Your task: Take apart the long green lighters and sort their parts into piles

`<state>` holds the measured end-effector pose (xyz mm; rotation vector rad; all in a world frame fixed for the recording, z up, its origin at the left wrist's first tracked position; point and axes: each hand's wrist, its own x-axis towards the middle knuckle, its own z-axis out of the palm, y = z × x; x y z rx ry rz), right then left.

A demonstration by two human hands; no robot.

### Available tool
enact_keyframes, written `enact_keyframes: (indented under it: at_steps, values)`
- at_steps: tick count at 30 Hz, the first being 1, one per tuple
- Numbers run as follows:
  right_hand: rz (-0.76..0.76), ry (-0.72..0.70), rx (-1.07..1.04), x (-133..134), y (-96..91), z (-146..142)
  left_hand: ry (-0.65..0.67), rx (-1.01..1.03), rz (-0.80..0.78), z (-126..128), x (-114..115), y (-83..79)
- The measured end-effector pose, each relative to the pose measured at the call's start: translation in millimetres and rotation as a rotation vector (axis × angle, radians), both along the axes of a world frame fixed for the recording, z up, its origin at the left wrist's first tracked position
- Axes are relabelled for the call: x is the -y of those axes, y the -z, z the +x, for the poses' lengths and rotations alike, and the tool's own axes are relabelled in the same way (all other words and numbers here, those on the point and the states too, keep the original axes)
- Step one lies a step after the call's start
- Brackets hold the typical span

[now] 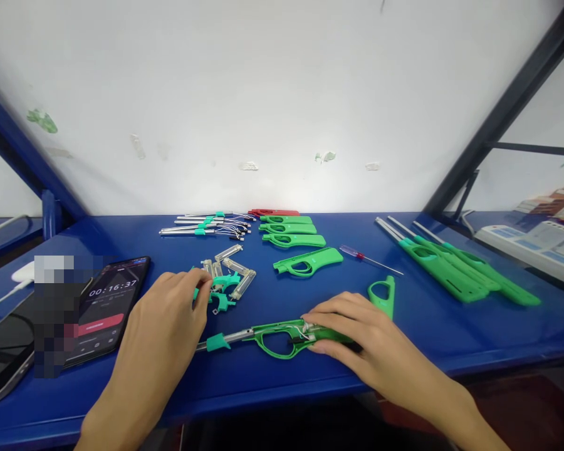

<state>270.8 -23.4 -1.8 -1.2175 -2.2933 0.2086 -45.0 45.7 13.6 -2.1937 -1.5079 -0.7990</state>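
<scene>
A half-built green lighter (282, 336) lies open on the blue table (451, 338) near the front edge, its metal tube and teal collar pointing left. My right hand (352, 335) lies flat over its handle end, fingers pressing it down. My left hand (167, 319) reaches into a small heap of teal trigger pieces and clear tubes (228, 279), its fingertips pinched on a teal piece (223, 282). A loose green trigger loop (383, 294) lies just beyond my right hand.
Empty green lighter shells (291, 235) and metal nozzles with wires (207, 225) lie at the back. Assembled green lighters (455, 266) rest at right, a red-handled screwdriver (369, 260) between. A phone showing a timer (106, 307) sits at left.
</scene>
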Motion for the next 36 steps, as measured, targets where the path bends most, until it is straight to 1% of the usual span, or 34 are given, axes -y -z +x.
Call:
enact_keyframes:
  at_steps: [3, 5, 6, 7, 8, 9, 10, 11, 13, 15, 17, 19, 23, 25, 32, 34, 36]
  values:
    - [-0.014, 0.005, 0.001, 0.4, -1.6, 0.0, 0.026, -0.005, 0.028, 5.3, 4.3, -0.6]
    - [-0.031, 0.002, 0.008, 1.5, -3.5, 0.3, 0.107, 0.033, 0.073, 16.9, 12.3, -1.0]
    - [-0.037, -0.001, 0.015, 2.2, -4.8, 0.7, 0.186, 0.074, 0.089, 25.1, 17.3, -0.5]
    - [-0.046, -0.005, 0.025, 3.0, -6.3, 1.1, 0.300, 0.139, 0.085, 34.3, 22.6, 0.7]
    - [-0.053, -0.008, 0.035, 3.6, -7.8, 1.6, 0.422, 0.197, 0.032, 43.9, 27.6, 2.6]
    - [-0.064, -0.010, 0.043, 3.9, -9.3, 2.2, 0.513, 0.229, -0.032, 53.3, 31.9, 5.1]
    - [-0.078, -0.014, 0.046, 3.8, -10.5, 2.9, 0.586, 0.214, -0.096, 61.7, 35.1, 8.1]
    - [-0.096, -0.018, 0.040, 3.2, -11.5, 3.5, 0.619, 0.176, -0.151, 68.7, 37.1, 11.3]
    - [-0.129, -0.028, -0.002, 0.7, -12.1, 4.7, 0.633, 0.126, -0.230, 77.6, 38.2, 17.3]
    - [-0.138, -0.043, -0.063, -2.7, -11.0, 5.5, 0.624, 0.140, -0.287, 80.3, 37.0, 21.6]
    - [-0.114, -0.056, -0.096, -5.7, -9.0, 5.4, 0.624, 0.186, -0.338, 79.4, 36.0, 24.1]
    - [-0.055, -0.069, -0.093, -7.4, -6.6, 4.9, 0.627, 0.214, -0.370, 77.5, 35.9, 25.6]
    - [0.122, -0.071, -0.045, -6.1, -1.9, 5.3, 0.614, 0.222, -0.382, 76.3, 36.1, 27.5]
    - [0.181, -0.059, -0.017, -4.1, 0.2, 6.7, 0.612, 0.206, -0.384, 76.5, 35.5, 28.5]
    - [0.258, -0.036, -0.008, -0.8, 3.7, 8.5, 0.599, 0.138, -0.401, 76.8, 34.7, 33.4]
    - [0.332, 0.012, -0.061, -1.7, 2.2, 9.2, 0.582, 0.140, -0.392, 76.5, 35.0, 33.3]
    - [0.411, 0.096, -0.134, -2.9, -0.2, 10.0, 0.561, 0.149, -0.375, 76.1, 35.4, 32.6]
